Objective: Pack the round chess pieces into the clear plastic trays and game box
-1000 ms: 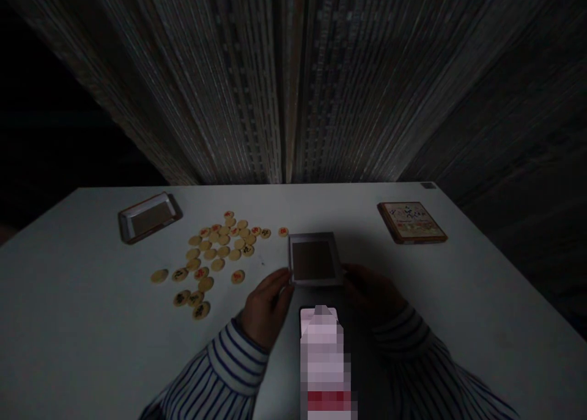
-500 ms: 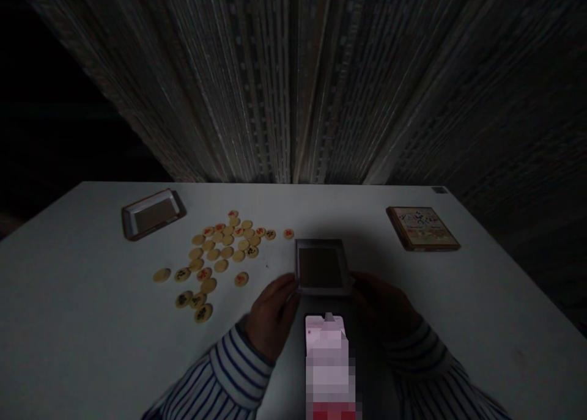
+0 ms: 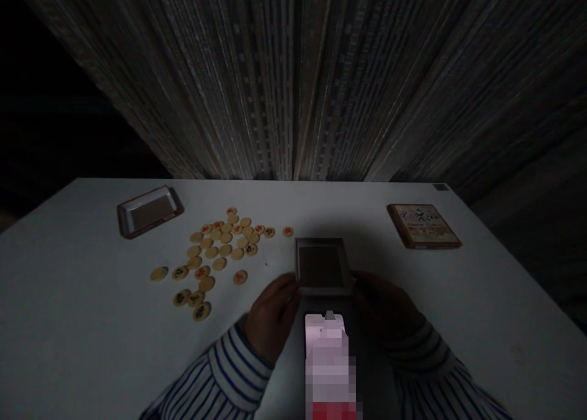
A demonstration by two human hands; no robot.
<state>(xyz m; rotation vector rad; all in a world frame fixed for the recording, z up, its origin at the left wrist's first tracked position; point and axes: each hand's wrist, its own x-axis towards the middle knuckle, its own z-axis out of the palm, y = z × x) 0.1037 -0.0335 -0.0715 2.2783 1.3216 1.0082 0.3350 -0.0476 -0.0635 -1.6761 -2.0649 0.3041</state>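
Observation:
Between my hands is a shallow open box [image 3: 321, 291] with pale walls and a brown inside bottom. My left hand [image 3: 274, 316] grips its near left corner, fingers along the side. On the opposite side, my right hand [image 3: 385, 304] is closed on the near right corner, though deep shadow hides part of its fingers. A lit phone [image 3: 316, 334], mostly blurred out, lies just below the box. Left of the box, many round wooden Chinese chess pieces [image 3: 224, 249] are scattered, some with red or black characters facing up and others blank side up.
On the white table [image 3: 101, 322], a second open shallow box [image 3: 149, 212] stands at the far left. A flat box with a printed picture cover [image 3: 424, 224] lies at the right. Behind the table hangs a striped curtain [image 3: 275, 90]; the scene is dim.
The view has shifted very slightly. My hands still hold the box in nearly the same place, and the chess pieces lie as before.

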